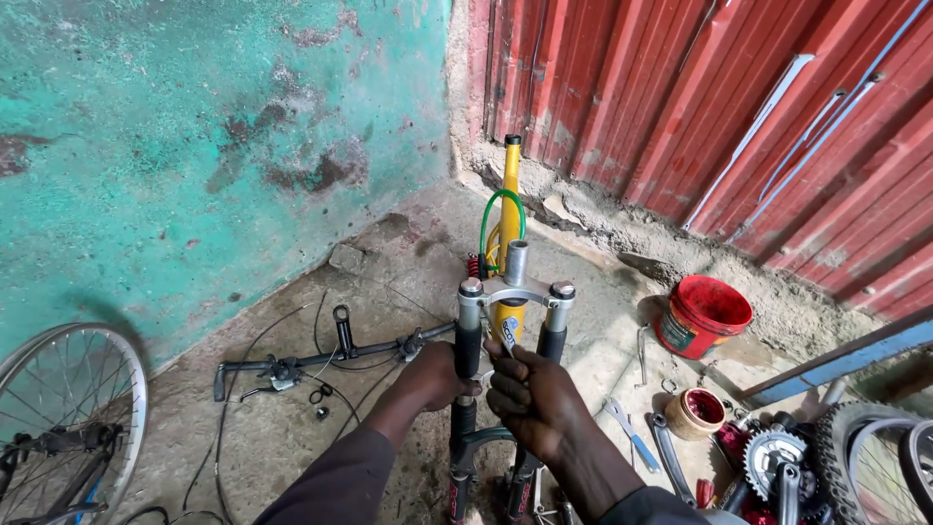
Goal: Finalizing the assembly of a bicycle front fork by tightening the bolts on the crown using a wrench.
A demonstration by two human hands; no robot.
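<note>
A bike repair workshop: spanners, sprockets, wheel and handlebar strewn on concrete.

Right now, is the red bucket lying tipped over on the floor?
No, the red bucket stands upright, mouth up, on the floor by the red corrugated wall.

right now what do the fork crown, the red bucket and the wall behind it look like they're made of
The silver crown of the bicycle suspension fork looks like bare cast metal, probably aluminium: dull grey sheen, unpainted. The round red bucket looks like plastic: smooth, uniformly coloured, slightly glossy, smeared with grime. The red ribbed wall looks like painted corrugated sheet metal, judging by its even folds.
</note>
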